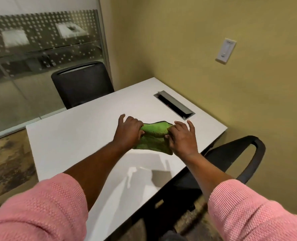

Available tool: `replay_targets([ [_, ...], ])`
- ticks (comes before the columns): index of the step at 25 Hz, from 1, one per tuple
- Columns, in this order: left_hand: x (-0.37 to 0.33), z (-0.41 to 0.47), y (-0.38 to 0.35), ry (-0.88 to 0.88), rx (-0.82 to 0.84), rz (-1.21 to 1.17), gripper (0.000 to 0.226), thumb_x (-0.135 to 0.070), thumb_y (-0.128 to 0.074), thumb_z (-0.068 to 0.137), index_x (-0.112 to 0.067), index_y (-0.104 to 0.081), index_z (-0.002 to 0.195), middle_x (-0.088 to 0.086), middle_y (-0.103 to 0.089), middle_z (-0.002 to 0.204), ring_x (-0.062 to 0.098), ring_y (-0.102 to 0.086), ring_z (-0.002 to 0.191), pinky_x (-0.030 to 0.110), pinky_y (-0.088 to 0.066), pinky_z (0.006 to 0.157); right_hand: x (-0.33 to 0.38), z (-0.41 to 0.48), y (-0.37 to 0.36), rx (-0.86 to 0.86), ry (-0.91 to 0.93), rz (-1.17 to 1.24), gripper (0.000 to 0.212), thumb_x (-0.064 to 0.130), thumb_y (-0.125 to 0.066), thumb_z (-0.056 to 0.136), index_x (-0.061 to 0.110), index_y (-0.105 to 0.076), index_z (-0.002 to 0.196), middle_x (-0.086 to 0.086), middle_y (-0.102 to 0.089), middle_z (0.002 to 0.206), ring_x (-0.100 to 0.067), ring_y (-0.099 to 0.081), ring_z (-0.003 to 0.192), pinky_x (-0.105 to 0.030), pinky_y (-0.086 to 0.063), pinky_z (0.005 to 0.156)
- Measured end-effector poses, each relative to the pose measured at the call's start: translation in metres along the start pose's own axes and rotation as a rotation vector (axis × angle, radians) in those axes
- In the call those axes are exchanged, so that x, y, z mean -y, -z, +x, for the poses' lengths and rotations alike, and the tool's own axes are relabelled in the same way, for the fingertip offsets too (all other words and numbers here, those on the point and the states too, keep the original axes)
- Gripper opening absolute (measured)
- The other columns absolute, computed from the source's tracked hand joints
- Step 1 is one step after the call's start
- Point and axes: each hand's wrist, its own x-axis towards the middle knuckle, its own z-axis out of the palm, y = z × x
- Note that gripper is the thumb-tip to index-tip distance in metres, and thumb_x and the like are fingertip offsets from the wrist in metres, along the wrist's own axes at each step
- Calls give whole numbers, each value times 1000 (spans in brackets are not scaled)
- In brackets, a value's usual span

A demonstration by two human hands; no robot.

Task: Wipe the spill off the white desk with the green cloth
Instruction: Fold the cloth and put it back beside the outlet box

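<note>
Your white rectangular desk (78,136) stands against the tan wall, with a grey recessed cable tray (174,104) near its far right edge. The green microfibre cloth (153,136) lies on the desk toward its right side, bunched between your hands; its long axis runs left to right, roughly parallel to the far edge. Your left hand (129,132) clenches the cloth's left end. Your right hand (183,138) pinches the right end, with the outer fingers raised.
</note>
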Motion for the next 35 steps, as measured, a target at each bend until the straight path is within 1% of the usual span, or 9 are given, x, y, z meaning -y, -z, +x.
replay_targets([
  [4, -37, 56, 1, -97, -35, 11, 27, -41, -55, 100, -24, -67, 117, -3, -69, 117, 23, -54, 124, 49, -14, 123, -49, 15, 15, -71, -74, -51, 18, 21, -80, 85, 10, -76, 99, -10, -76, 106, -33, -65, 122, -52, -20, 121],
  [9, -76, 116, -10, -145, -49, 30, 27, -40, -58, 98, -23, -69, 117, -1, -71, 115, 25, -56, 122, 52, -13, 122, -108, 37, 18, -101, -129, -79, 20, 23, -82, 83, 12, -77, 99, -9, -75, 107, -31, -66, 116, -47, -15, 120],
  [16, -115, 175, -36, -194, 24, 28, 27, -41, -56, 99, -25, -69, 117, -2, -72, 113, 25, -57, 121, 52, -13, 123, -170, 49, 7, -100, -198, -76, 19, 23, -82, 83, 14, -77, 99, -7, -74, 100, -31, -68, 107, -47, -16, 120],
  [19, -124, 195, -50, -255, 46, 28, 26, -42, -57, 98, -25, -68, 114, -3, -73, 112, 24, -58, 119, 52, -15, 122, -184, 45, -2, -69, -250, -83, 20, 25, -78, 88, 16, -77, 106, -5, -73, 101, -29, -67, 109, -47, -15, 122],
  [22, -132, 213, -64, -339, 90, 26, 25, -45, -59, 97, -26, -68, 111, -3, -73, 109, 24, -58, 118, 51, -17, 121, -192, 38, -6, -28, -314, -114, 27, 25, -77, 90, 18, -74, 116, -4, -73, 101, -28, -66, 109, -51, -20, 122],
  [25, -139, 234, -77, -432, 85, 22, 26, -47, -60, 96, -27, -67, 111, -4, -73, 108, 23, -58, 117, 52, -19, 122, -200, 35, -11, -47, -354, -169, 27, 24, -80, 88, 18, -75, 114, -4, -73, 97, -28, -67, 104, -55, -26, 121],
  [29, -149, 262, -111, -522, 150, 23, 29, -48, -61, 96, -26, -67, 114, -4, -72, 113, 23, -58, 120, 54, -18, 122, -217, 34, -31, -19, -421, -209, 29, 25, -81, 87, 19, -75, 114, -2, -74, 95, -27, -68, 102, -57, -31, 119],
  [32, -160, 287, -137, -552, 202, 33, 27, -46, -63, 96, -25, -70, 110, -3, -73, 108, 24, -60, 117, 54, -20, 120, -236, 36, -53, -5, -478, -198, 31, 25, -80, 88, 19, -73, 118, -2, -74, 96, -26, -68, 103, -56, -31, 120],
  [35, -174, 318, -177, -552, 268, 28, 25, -44, -63, 96, -25, -70, 111, -2, -74, 108, 25, -60, 117, 53, -21, 119, -267, 38, -86, 36, -523, -163, 32, 25, -80, 90, 18, -73, 120, -2, -75, 97, -27, -68, 104, -57, -33, 119],
])
